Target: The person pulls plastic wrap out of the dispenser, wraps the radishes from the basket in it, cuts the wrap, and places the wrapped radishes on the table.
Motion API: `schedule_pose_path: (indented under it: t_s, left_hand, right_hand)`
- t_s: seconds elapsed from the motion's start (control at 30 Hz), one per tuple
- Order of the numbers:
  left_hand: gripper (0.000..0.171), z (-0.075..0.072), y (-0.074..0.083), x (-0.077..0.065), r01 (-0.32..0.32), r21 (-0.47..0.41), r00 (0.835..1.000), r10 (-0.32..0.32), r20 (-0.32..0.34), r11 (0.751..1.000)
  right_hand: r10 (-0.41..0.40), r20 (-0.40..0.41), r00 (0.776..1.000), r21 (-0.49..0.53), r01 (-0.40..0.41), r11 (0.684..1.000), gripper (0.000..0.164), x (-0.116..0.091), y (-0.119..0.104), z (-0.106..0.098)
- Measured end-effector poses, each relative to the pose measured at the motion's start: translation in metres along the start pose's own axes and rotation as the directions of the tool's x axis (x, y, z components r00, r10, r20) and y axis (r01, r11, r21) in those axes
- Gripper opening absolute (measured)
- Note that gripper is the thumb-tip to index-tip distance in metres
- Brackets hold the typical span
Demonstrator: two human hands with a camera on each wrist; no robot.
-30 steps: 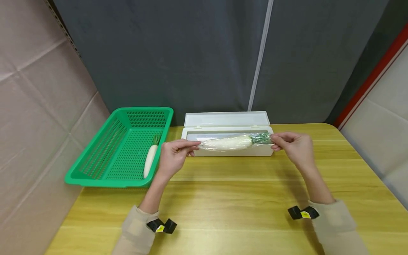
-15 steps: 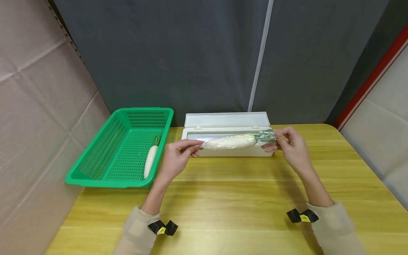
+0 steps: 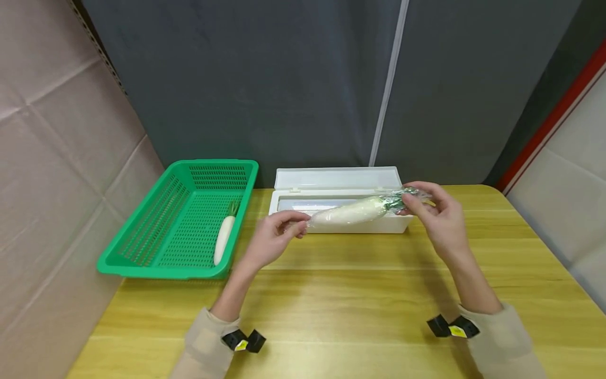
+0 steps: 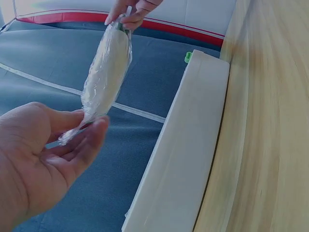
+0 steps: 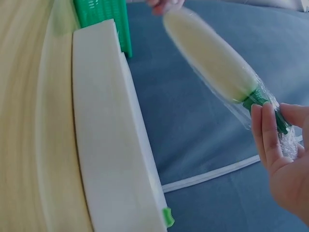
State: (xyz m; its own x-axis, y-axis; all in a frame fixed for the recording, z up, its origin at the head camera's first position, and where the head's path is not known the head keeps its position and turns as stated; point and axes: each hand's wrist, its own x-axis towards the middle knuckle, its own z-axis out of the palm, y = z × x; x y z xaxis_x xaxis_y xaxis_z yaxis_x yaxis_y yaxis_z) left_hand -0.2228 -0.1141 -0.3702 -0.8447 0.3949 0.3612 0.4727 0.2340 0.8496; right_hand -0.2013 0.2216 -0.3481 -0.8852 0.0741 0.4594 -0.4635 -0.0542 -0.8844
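A white radish (image 3: 352, 211) wrapped in clear cling film is held up between both hands, tilted with its leafy end higher on the right. My left hand (image 3: 274, 237) pinches the twisted film at the root tip, as the left wrist view also shows. At the other end, thumb and fingers of my right hand (image 3: 437, 216) grip the film-covered green leaves (image 5: 258, 99). Just behind the radish stands a long white box (image 3: 303, 205), its lid (image 3: 336, 178) raised, and the radish overlaps its front in the head view.
A green plastic basket (image 3: 165, 271) stands at the left, with an unwrapped white radish (image 3: 223, 239) lying along its right side. The wooden table (image 3: 341, 305) stretches toward me. A dark grey curtain (image 3: 246, 84) hangs behind the box.
The radish's leafy end has risen and shifted right, tilting it. My right hand's fingers have moved further round the leaves. My left hand has moved slightly right and down with the tip.
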Motion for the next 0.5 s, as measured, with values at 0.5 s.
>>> schedule_pose_path:
  t_s: [0.5]
  left_hand:
    - [0.065, 0.015, 0.005, -0.003, -0.123, 0.124, 0.92, 0.067, 0.386, 0.985]
  right_hand:
    - [-0.167, 0.061, 0.984, -0.048, 0.17, 0.984, 0.028, -0.012, -0.025, 0.016]
